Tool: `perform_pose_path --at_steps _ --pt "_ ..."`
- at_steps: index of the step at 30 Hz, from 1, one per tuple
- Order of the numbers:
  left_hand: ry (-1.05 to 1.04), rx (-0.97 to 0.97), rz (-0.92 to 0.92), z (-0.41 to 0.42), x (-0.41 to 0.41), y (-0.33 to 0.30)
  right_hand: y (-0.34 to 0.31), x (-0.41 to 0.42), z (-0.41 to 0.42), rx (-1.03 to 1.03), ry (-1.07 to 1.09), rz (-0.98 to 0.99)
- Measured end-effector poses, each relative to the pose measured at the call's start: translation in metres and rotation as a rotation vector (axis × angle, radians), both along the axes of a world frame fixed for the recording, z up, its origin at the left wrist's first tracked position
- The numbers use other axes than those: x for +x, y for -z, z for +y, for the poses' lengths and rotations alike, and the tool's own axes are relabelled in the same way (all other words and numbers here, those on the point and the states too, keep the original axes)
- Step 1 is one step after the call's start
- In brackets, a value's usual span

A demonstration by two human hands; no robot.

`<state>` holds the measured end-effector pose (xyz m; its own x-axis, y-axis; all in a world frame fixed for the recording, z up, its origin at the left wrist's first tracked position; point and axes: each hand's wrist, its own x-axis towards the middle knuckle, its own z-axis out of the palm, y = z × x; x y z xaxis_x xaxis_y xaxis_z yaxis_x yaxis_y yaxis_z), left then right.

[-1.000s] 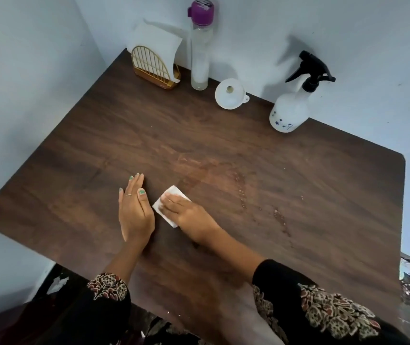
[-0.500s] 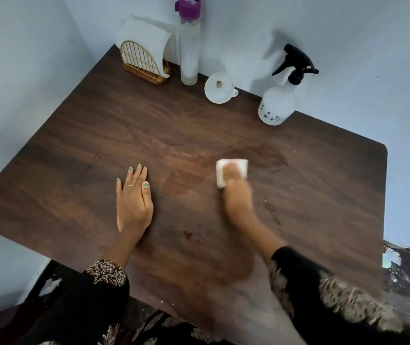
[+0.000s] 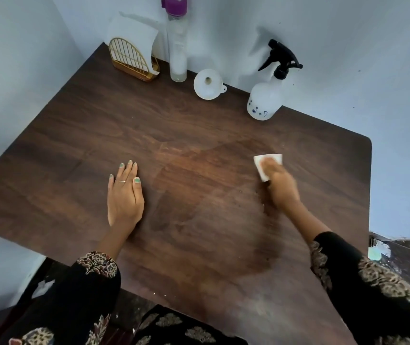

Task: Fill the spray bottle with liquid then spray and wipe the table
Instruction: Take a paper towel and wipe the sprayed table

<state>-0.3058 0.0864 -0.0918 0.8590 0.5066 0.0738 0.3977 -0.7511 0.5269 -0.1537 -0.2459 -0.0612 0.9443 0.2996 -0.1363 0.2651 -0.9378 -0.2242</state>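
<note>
The right hand (image 3: pixel 281 185) presses a folded white tissue (image 3: pixel 263 168) flat against the dark wooden tabletop (image 3: pixel 199 125), toward its right side. The fingers are curled down over the tissue and blurred, so only the tissue's far and left edges show past them. The left hand (image 3: pixel 125 195) lies palm down on the tabletop, left of centre, fingers straight and close together, holding nothing; a thin ring sits on one finger and the nails are painted pale green.

Between the two hands the wood shows a broad, lighter, damp-looking patch (image 3: pixel 199 170). A few small specks lie just near of the right hand.

Along the far edge, against the wall, stand four things. At far left is a gold wire holder (image 3: pixel 130 61) with white tissues standing up in it. Just right of it is a tall clear bottle (image 3: pixel 177 46) with a purple cap, upright. Next comes a white funnel (image 3: pixel 208 84), lying with its wide mouth turned toward the camera. Well right of the funnel stands the spray bottle (image 3: pixel 264 98), upright, white with small blue markings and a black trigger head (image 3: pixel 281 58), well apart from both hands.

Dark patterned sleeves cover both forearms.
</note>
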Motion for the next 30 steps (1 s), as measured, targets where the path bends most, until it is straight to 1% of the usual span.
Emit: perform_pose_path --at_steps 2,4,5,6,7,8,10,11,12,13,14,15,16,17,18,19,20,21,22,24,27,28,29,30 --pt "-0.001 0.006 0.003 0.000 0.000 0.000 -0.002 0.008 -0.013 -0.046 0.055 -0.021" --pt "0.004 0.016 0.009 0.000 0.000 0.000 -0.001 -0.006 -0.002 -0.151 0.053 -0.086" --pt "0.006 0.021 0.012 0.000 0.000 0.000 -0.002 -0.022 0.015 -0.150 0.059 -0.101" --pt "0.009 0.026 0.012 0.000 0.000 0.000 -0.003 -0.045 0.035 -0.103 0.088 -0.075" --pt "0.011 0.030 0.013 0.000 0.000 0.000 -0.002 -0.069 0.053 -0.028 0.047 -0.043" --pt "0.011 0.033 0.014 0.001 0.000 0.000 0.004 -0.095 0.073 0.034 -0.052 -0.025" --pt "0.013 0.037 0.018 0.001 0.001 0.000 0.019 -0.149 0.105 0.140 -0.331 -0.023" --pt "0.016 0.038 0.022 0.001 0.001 0.001 0.023 -0.179 0.115 0.236 -0.470 0.077" --pt "0.020 0.041 0.024 0.001 0.002 0.001 0.030 -0.199 0.118 0.148 -0.610 0.065" --pt "0.022 0.042 0.026 0.001 0.002 0.002 0.036 -0.213 0.118 0.147 -0.738 0.006" --pt "0.022 0.044 0.029 0.001 0.001 0.003 0.040 -0.213 0.113 0.151 -0.829 0.012" --pt "0.022 0.046 0.031 0.001 0.001 0.004 0.039 -0.206 0.107 0.198 -0.895 0.009" --pt "0.021 0.047 0.031 0.001 0.001 0.005 0.027 -0.193 0.101 0.203 -0.952 0.052" --pt "0.020 0.047 0.032 0.001 0.001 0.005 0.014 -0.173 0.090 0.236 -0.920 0.107" --pt "0.019 0.048 0.034 0.000 0.000 0.005 0.012 -0.149 0.076 0.286 -0.847 0.012" --pt "0.020 0.052 0.036 0.000 0.001 0.006 0.010 -0.122 0.058 0.228 -0.779 -0.124" --pt "0.020 0.056 0.036 0.000 0.001 0.007 0.010 -0.096 0.036 0.162 -0.662 -0.100" --pt "0.019 0.060 0.037 0.000 0.001 0.007 0.008 -0.071 0.013 0.119 -0.473 0.020" --pt "0.018 0.065 0.039 0.001 0.002 0.008 0.005 -0.050 -0.007 0.098 -0.294 0.085" --pt "0.017 0.072 0.042 0.001 0.002 0.009 0.008 -0.027 -0.038 0.086 -0.096 0.056" --pt "0.017 0.070 0.041 0.000 0.003 0.008 0.014 -0.034 -0.038 0.065 0.062 -0.054" --pt "0.018 0.071 0.039 0.000 0.003 0.008 0.018 -0.043 -0.028 0.076 0.117 -0.052" --pt "0.018 0.074 0.036 0.000 0.003 0.008 0.021 -0.058 -0.013 0.087 0.136 -0.047" --pt "0.018 0.075 0.036 0.000 0.003 0.008 0.021 -0.076 0.001 0.083 0.105 -0.052"
